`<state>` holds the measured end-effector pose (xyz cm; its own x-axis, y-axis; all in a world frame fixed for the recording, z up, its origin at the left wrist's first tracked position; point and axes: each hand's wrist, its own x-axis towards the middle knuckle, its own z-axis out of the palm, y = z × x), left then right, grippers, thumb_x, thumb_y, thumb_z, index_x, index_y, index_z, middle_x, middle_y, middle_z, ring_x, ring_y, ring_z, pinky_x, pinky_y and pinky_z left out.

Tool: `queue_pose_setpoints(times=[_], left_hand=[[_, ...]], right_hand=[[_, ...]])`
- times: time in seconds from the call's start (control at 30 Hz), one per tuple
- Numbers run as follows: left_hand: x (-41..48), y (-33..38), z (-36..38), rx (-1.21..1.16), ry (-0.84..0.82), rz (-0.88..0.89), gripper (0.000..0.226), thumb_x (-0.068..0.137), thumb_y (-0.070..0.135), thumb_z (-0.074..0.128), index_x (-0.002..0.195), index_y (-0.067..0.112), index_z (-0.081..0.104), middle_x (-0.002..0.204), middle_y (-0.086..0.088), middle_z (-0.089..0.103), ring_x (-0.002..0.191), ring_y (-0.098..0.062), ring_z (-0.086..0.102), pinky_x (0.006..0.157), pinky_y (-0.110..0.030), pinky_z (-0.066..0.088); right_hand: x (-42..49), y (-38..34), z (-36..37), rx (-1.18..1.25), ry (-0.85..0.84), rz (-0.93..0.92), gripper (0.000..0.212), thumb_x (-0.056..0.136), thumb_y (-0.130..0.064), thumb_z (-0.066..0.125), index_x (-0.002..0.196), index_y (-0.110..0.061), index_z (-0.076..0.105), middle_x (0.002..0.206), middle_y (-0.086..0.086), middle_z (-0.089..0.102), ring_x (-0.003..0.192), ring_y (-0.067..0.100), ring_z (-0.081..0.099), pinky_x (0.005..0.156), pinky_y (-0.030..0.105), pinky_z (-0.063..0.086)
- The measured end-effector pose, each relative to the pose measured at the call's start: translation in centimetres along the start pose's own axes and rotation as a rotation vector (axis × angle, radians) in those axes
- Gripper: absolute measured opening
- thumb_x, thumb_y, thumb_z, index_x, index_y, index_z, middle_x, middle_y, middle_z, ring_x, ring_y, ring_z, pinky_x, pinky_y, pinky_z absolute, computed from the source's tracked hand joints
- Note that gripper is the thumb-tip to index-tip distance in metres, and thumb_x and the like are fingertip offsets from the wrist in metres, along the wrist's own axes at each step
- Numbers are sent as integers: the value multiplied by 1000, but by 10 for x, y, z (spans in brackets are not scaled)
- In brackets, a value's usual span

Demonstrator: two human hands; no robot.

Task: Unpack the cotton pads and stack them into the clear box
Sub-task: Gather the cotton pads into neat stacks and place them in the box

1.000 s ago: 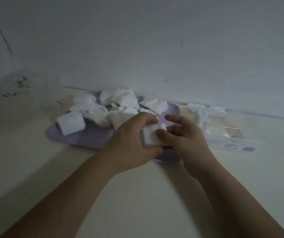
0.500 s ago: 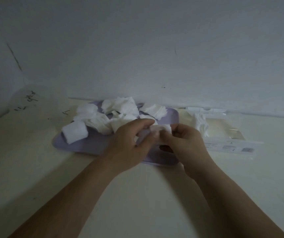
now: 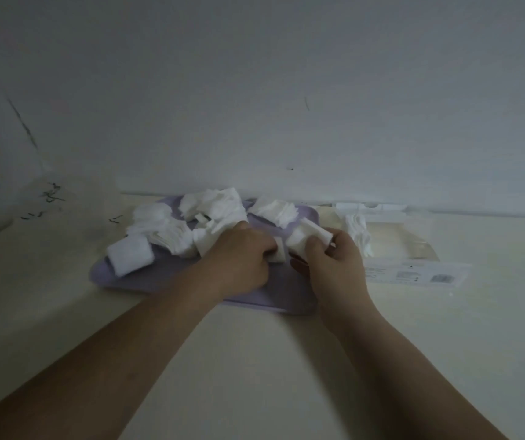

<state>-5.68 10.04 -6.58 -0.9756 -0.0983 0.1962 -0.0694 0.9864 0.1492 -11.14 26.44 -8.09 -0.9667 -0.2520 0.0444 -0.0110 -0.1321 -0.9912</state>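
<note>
Left hand (image 3: 242, 258) is curling its fingers round a small wad of cotton pads (image 3: 278, 254), knuckles up, low over the tray. Right hand (image 3: 334, 268) is pinching a thicker bundle of pads (image 3: 310, 238) between thumb and fingers, holding it tilted above the tray's far-right part. The hands are nearly touching, with wad and bundle sitting side by side (can't tell if they are joined). Both hands are hovering over a lilac tray (image 3: 147, 277) that is lying on the pale bench (image 3: 254, 360). Loose pads (image 3: 213, 204) are heaping messily across the tray's far half, some fanning out. A neat squared block of pads (image 3: 131, 255) is lying at the tray's near-left corner. Right of the tray a clear wrapper (image 3: 413, 249) is lying flat on the bench, with a printed label (image 3: 419, 276) running along its near edge and leftover pads (image 3: 358, 231) sticking up at its left end. Far left, a faint see-through shape (image 3: 64, 201) with dark marks is standing by the wall (image 3: 286, 90); too dim to say whether it is the clear box.
</note>
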Motion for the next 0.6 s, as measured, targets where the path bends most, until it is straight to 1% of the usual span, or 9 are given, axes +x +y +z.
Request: queue_pose_setpoints(times=[0.07, 0.13, 0.2, 0.27, 0.3, 0.33, 0.4, 0.47, 0.6], left_hand=[[-16, -3, 1, -35, 53, 35, 18, 77, 23, 51, 63, 16, 60, 68, 0, 62, 68, -24, 53, 63, -39, 46], [-32, -3, 0, -64, 87, -28, 18, 82, 31, 65, 69, 19, 64, 73, 5, 61, 72, -16, 54, 65, -38, 48], [-40, -6, -1, -203, 130, -112, 16, 81, 37, 78, 88, 25, 71, 87, 11, 64, 83, -10, 58, 74, -33, 51], [-41, -10, -4, -326, 77, -221, 42, 78, 38, 84, 114, 23, 69, 107, 10, 62, 98, -10, 58, 86, -30, 50], [-41, -13, -6, -361, 26, -256, 50, 77, 38, 85, 120, 22, 65, 112, 9, 62, 101, -12, 58, 89, -31, 50], [-39, -14, -7, -391, -19, -263, 50, 77, 37, 85, 120, 21, 64, 110, 9, 62, 98, -12, 59, 87, -30, 51], [-39, -16, -8, -449, -93, -251, 33, 78, 35, 84, 100, 26, 62, 89, 16, 59, 78, -5, 56, 69, -24, 47], [-42, -18, -10, -492, -132, -261, 26, 79, 32, 85, 85, 28, 60, 73, 19, 54, 61, 3, 48, 58, -17, 38], [-49, -23, -10, -645, -61, -274, 26, 78, 25, 86, 85, 17, 63, 70, 8, 52, 59, -6, 43, 56, -22, 36]], right_hand=[[0, 3, 1, -73, 25, -41, 19, 94, -25, 54, 108, -15, 62, 94, 7, 74, 86, 24, 75, 84, 55, 62], [-2, 4, 2, -127, 15, -68, 22, 93, -29, 53, 108, -15, 62, 89, 7, 73, 85, 29, 73, 82, 60, 60], [-3, 4, 3, -161, 7, -82, 29, 89, -34, 53, 106, -13, 62, 88, 10, 72, 84, 31, 72, 80, 61, 59], [-3, 5, 4, -169, -7, -81, 32, 86, -37, 54, 105, -12, 62, 89, 12, 72, 85, 33, 71, 81, 62, 58], [-3, 5, 5, -160, -14, -73, 31, 85, -37, 56, 104, -13, 62, 90, 13, 72, 88, 35, 71, 82, 63, 58], [-3, 6, 3, -149, -20, -59, 30, 84, -37, 58, 102, -15, 63, 92, 13, 73, 91, 36, 71, 84, 64, 58], [-3, 7, 1, -139, -39, -44, 27, 82, -38, 62, 100, -17, 64, 92, 11, 74, 94, 35, 72, 88, 64, 58], [-4, 7, 0, -133, -62, -48, 26, 84, -37, 65, 100, -16, 66, 90, 8, 75, 92, 30, 74, 89, 62, 58], [-4, 5, 1, -127, -88, -60, 23, 84, -33, 68, 99, -15, 69, 84, 1, 76, 87, 25, 75, 90, 60, 59]])
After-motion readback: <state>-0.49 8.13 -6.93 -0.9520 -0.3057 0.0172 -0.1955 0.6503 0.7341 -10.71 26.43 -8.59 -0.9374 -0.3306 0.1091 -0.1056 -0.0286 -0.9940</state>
